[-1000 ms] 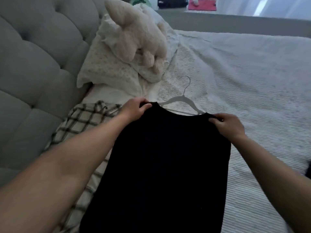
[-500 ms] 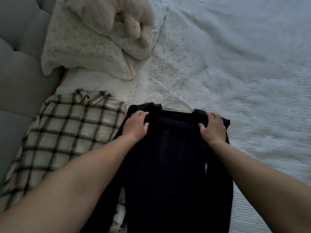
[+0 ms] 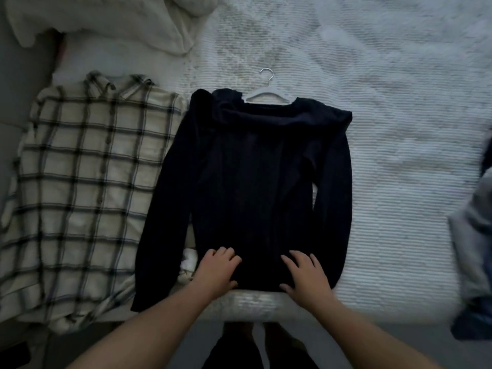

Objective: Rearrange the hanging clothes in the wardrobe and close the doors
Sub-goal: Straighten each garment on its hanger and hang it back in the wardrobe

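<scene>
A black long-sleeved top (image 3: 250, 169) lies flat on the white bedspread (image 3: 386, 129), still on a white hanger (image 3: 267, 94) whose hook points away from me. My left hand (image 3: 217, 270) and my right hand (image 3: 306, 272) rest side by side on the top's lower hem, fingers spread and fairly straight, holding nothing. A cream plaid shirt (image 3: 82, 182) lies flat just left of the black top. No wardrobe is in view.
Cream pillows (image 3: 106, 20) lie at the head of the bed, upper left. Grey and blue clothes (image 3: 476, 235) sit at the right edge. The bed's near edge runs just below my hands, with floor beneath.
My hands let go of the top's shoulders and slid down to its hem. The top now lies spread flat, and my view tilted down over the bed.
</scene>
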